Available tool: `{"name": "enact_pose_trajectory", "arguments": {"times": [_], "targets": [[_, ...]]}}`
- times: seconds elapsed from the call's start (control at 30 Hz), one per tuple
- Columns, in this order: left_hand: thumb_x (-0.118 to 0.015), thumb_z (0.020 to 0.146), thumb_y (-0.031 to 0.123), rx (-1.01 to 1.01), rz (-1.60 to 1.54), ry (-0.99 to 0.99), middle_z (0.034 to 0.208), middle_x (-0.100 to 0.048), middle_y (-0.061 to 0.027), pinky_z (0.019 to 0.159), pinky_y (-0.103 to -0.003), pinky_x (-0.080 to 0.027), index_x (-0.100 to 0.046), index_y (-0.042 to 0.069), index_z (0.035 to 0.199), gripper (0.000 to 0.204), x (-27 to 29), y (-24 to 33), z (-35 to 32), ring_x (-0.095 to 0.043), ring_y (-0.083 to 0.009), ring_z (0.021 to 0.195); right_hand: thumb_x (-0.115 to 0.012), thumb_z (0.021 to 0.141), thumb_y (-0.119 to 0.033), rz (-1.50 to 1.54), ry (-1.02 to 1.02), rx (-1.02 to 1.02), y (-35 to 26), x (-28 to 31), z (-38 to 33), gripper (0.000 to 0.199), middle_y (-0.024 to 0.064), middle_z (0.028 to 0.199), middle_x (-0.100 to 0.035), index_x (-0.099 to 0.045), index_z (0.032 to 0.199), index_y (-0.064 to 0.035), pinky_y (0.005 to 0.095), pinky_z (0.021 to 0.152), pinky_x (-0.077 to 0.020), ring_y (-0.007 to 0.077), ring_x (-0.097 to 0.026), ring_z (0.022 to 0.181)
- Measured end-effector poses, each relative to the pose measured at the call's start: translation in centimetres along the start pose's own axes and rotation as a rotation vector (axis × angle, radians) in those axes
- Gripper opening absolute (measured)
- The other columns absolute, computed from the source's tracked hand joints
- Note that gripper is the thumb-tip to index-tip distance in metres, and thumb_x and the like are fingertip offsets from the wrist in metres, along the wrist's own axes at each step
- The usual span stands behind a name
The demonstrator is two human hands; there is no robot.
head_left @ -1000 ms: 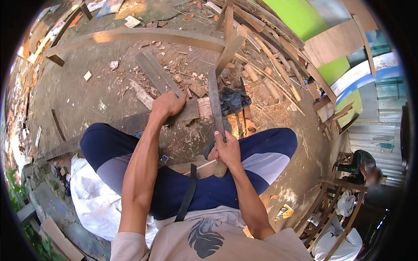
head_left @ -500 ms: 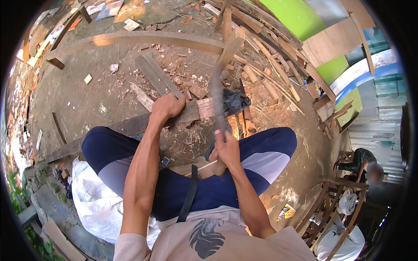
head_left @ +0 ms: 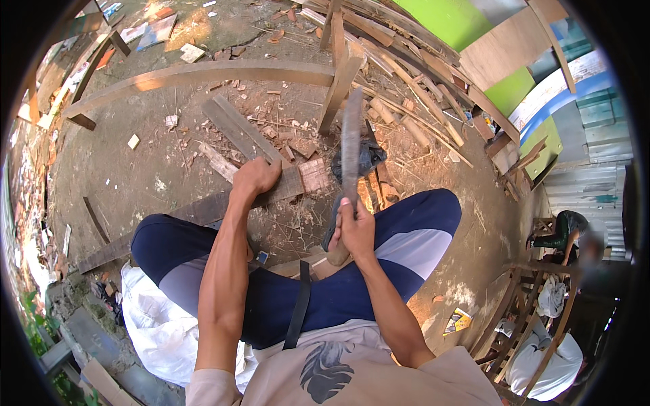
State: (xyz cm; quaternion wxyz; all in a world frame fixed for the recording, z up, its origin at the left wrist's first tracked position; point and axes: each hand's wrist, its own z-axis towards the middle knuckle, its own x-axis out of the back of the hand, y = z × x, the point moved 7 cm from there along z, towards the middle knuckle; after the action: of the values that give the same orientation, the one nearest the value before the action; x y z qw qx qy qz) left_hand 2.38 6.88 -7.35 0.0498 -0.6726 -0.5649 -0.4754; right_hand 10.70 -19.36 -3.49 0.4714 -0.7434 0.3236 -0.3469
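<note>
My left hand point(head_left: 257, 177) is closed over the far edge of a long dark wooden plank point(head_left: 288, 185), which slopes across in front of my crossed legs. The plank's right end point(head_left: 313, 174) has a paler, freshly chopped face. My right hand point(head_left: 357, 231) grips the wooden handle of a machete point(head_left: 350, 139). Its blade points away from me, slightly blurred, just right of the chopped end and apart from it in the picture. Behind the blade, a black plastic bag point(head_left: 370, 157) lies on the ground, partly hidden.
Beyond the plank lies another grey board point(head_left: 237, 127) among wood chips. A wooden frame's long beam point(head_left: 203, 73) crosses farther off. Timber strips point(head_left: 420, 81) are heaped at the far right. A white sack point(head_left: 152, 321) is by my left leg. At right, a person sits near wooden racks point(head_left: 521, 325).
The machete blade has shifted to the right, away from the plank's chopped end, and looks less blurred. My left hand keeps its hold on the plank. The whole view has shifted slightly.
</note>
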Motion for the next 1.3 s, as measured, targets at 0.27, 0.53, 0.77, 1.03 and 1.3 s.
{"name": "enact_pose_trajectory", "arguments": {"times": [0.27,0.53,0.77,1.03,1.3], "targets": [[-0.042,0.093,0.052,-0.002,0.035,0.038,0.113,-0.066,-0.0350,0.099,-0.049,-0.049,-0.068,-0.010,0.114,0.070,0.3,0.0,-0.4,-0.064,-0.0465,0.112,-0.058,0.102,-0.028,-0.180,-0.088,0.028,0.1,-2.1,-0.9,0.031,0.0060,0.056,-0.057,-0.060,0.087,-0.0014,0.0321,0.044,-0.0435,0.0123,-0.058,0.044],[-0.043,0.092,0.053,0.040,0.004,0.038,0.113,-0.066,-0.0359,0.099,-0.050,-0.048,-0.068,-0.011,0.113,0.072,0.6,0.1,-0.4,-0.064,-0.0473,0.113,-0.059,0.102,-0.030,-0.252,0.010,0.063,2.7,-0.9,-0.2,0.030,0.0020,0.057,-0.055,-0.061,0.089,-0.0036,0.0302,0.043,-0.0420,0.0090,-0.053,0.044],[-0.041,0.093,0.052,0.023,0.007,0.055,0.113,-0.065,-0.0362,0.100,-0.049,-0.048,-0.067,-0.012,0.114,0.073,0.4,-0.1,0.0,-0.063,-0.0472,0.113,-0.058,0.102,-0.025,-0.029,0.053,0.056,1.8,-0.7,-0.7,0.031,0.0059,0.060,-0.059,-0.057,0.083,-0.0005,0.0307,0.042,-0.0417,0.0094,-0.055,0.045],[-0.041,0.094,0.054,0.033,0.046,0.013,0.114,-0.066,-0.0355,0.101,-0.048,-0.047,-0.067,-0.012,0.114,0.074,0.6,0.3,-0.5,-0.063,-0.0465,0.115,-0.058,0.103,-0.025,0.143,0.100,0.079,2.1,-0.3,-0.5,0.029,0.0005,0.056,-0.053,-0.058,0.085,-0.0031,0.0268,0.041,-0.0406,0.0084,-0.052,0.042],[-0.040,0.094,0.054,0.045,0.034,0.050,0.112,-0.065,-0.0364,0.100,-0.049,-0.047,-0.068,-0.013,0.111,0.074,0.6,-0.2,-0.1,-0.063,-0.0471,0.113,-0.060,0.100,-0.034,0.142,0.070,0.051,1.6,-0.1,-0.5,0.036,0.0081,0.056,-0.059,-0.060,0.085,-0.0004,0.0356,0.045,-0.0448,0.0145,-0.058,0.044]]}}
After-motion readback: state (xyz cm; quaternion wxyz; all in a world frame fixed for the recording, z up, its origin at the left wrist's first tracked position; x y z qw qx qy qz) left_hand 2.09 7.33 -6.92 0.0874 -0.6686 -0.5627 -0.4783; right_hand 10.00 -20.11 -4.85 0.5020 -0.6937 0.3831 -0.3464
